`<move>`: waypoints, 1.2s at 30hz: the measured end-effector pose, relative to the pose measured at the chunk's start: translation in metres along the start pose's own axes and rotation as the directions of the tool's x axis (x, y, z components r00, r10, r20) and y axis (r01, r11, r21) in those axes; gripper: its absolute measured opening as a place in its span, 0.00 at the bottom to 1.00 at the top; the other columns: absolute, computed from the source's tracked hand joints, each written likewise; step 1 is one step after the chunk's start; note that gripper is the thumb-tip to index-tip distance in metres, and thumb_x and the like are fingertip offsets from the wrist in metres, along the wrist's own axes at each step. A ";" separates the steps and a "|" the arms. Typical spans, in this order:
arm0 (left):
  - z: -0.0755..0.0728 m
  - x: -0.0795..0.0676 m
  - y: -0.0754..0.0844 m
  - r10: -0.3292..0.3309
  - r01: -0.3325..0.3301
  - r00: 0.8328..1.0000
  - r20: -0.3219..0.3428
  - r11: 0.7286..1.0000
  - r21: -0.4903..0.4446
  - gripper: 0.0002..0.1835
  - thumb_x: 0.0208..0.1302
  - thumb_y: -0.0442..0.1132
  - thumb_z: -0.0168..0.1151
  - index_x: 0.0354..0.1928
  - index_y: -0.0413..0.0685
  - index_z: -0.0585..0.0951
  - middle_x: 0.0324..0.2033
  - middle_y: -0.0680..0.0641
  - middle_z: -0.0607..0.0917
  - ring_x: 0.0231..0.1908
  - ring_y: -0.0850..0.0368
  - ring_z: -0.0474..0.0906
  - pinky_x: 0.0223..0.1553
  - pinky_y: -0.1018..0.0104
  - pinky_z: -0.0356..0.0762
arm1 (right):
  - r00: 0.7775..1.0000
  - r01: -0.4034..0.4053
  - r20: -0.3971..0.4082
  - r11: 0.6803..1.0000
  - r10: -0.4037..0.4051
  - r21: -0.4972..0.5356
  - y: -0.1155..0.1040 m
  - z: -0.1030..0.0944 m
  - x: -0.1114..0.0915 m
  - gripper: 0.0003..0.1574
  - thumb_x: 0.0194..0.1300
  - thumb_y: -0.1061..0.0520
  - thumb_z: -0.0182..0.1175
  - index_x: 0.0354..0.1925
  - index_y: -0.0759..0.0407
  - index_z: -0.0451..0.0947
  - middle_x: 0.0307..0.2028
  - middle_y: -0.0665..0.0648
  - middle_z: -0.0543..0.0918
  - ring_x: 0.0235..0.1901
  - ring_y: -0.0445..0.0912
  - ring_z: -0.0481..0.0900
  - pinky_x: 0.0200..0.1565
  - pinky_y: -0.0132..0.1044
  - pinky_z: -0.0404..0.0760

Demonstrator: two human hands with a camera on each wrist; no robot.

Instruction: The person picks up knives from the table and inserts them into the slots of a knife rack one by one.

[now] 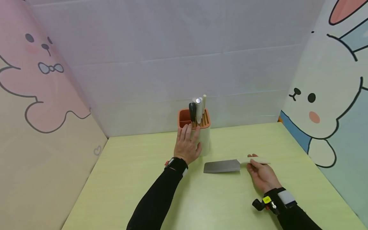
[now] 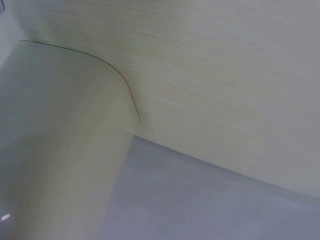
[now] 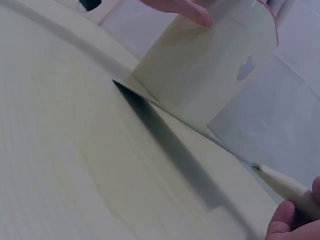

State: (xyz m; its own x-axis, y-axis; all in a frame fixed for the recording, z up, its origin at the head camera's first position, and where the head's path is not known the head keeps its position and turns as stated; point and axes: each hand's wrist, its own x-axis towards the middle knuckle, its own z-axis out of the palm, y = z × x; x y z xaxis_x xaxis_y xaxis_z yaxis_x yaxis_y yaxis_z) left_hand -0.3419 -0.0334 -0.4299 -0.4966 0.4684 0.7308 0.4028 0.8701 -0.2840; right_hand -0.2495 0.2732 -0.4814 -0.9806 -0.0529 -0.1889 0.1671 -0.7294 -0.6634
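A pale knife block (image 1: 205, 140) with an orange rim stands near the back wall. My left hand (image 1: 187, 146) touches its front left side, fingers extended up toward the rim; that hand also shows at the top of the right wrist view. My right hand (image 1: 263, 175) holds a cleaver by its pale handle (image 3: 285, 186), between thumb and fingers. The grey blade (image 1: 222, 166) points left, in front of the block. Whether the blade touches the table is hard to tell. In the left wrist view only the block's side wall (image 2: 65, 130) shows, not the hand.
Several handles, one a black handle (image 1: 192, 111) and one a white handle (image 1: 199, 111), stick up from the block's slots. The block's left compartment has an orange inner wall (image 1: 184, 116). A light wood-grain table (image 1: 138, 159) meets the white back wall (image 1: 138, 95) and printed side panels.
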 end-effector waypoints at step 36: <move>0.009 0.003 0.006 -0.008 0.008 1.000 0.018 1.000 0.012 0.35 0.57 0.47 0.50 0.68 0.51 0.57 0.63 0.37 0.61 0.62 0.42 0.55 0.66 0.47 0.49 | 0.717 0.646 0.445 0.271 -0.537 -0.714 -0.104 0.108 -0.018 0.24 0.65 0.58 0.52 0.57 0.66 0.64 0.51 0.63 0.78 0.42 0.41 0.81 0.40 0.29 0.79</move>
State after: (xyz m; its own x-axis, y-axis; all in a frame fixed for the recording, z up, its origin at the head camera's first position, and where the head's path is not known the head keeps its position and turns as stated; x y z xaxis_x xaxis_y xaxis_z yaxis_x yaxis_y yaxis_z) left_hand -0.3482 -0.0253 -0.4346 -0.5134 0.4641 0.7218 0.3899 0.8755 -0.2855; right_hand -0.2607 0.2763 -0.3303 -0.8386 0.0503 0.5424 -0.5143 0.2550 -0.8188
